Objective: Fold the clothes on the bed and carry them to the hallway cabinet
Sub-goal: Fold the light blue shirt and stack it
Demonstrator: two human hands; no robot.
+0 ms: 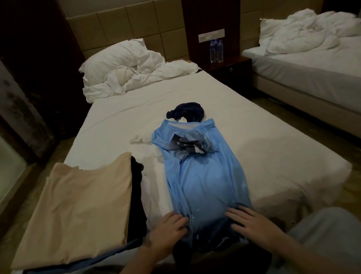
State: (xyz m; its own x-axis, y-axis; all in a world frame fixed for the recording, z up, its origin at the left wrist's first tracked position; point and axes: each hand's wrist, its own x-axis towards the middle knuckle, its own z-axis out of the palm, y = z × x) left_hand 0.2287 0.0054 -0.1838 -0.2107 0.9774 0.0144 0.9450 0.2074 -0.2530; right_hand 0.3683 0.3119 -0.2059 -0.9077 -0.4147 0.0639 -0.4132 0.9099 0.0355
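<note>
A light blue shirt [204, 177] with a dark print lies lengthwise on the white bed [278, 155], its sides folded in. My left hand [169, 230] grips its near left hem. My right hand [255, 224] rests on the near right hem with fingers spread. To the left sits a folded stack with a beige garment [79, 207] on top and dark pieces beneath it. A dark navy garment [186, 111] lies crumpled beyond the shirt's collar, and a white garment [141, 138] lies next to the collar on the left.
A pillow and bunched white duvet [126, 68] fill the head of the bed. A dark nightstand [227, 68] with water bottles [216, 50] stands to the right, then a second bed [316, 71]. A floor gap runs between the beds.
</note>
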